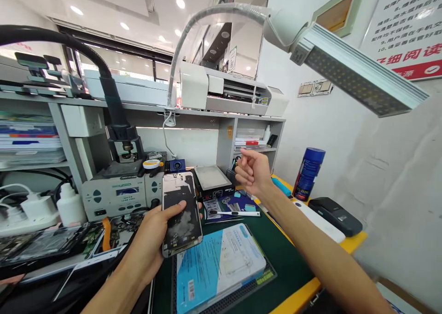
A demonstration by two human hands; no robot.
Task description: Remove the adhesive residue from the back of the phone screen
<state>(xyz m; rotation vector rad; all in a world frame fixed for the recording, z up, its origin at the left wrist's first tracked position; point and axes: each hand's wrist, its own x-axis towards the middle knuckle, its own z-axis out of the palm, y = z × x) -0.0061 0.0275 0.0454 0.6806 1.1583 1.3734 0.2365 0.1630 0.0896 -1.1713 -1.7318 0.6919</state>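
Observation:
My left hand (pixel 152 233) is closed around a phone part (pixel 181 217), apparently a screen assembly with its inner side towards me. My thumb presses on its dark, smudged face, which has a whitish patch at the top. The fingertips show past its right edge. To the right, my right hand (pixel 253 171) is raised in the air with the fingers curled in and the thumb on top. Nothing shows in it. Below the phone part lies a blue and white box (pixel 221 263) on a dark mat. A white-handled brush (pixel 236 213) lies behind the box.
A heating plate (pixel 212 178) stands behind the phone part. At left are a soldering station (pixel 120 192), a white bottle (pixel 70 203) and loose circuit boards (pixel 93 235). A blue spray can (pixel 308 173) and black case (pixel 334 215) sit right. A lamp (pixel 359 70) hangs overhead.

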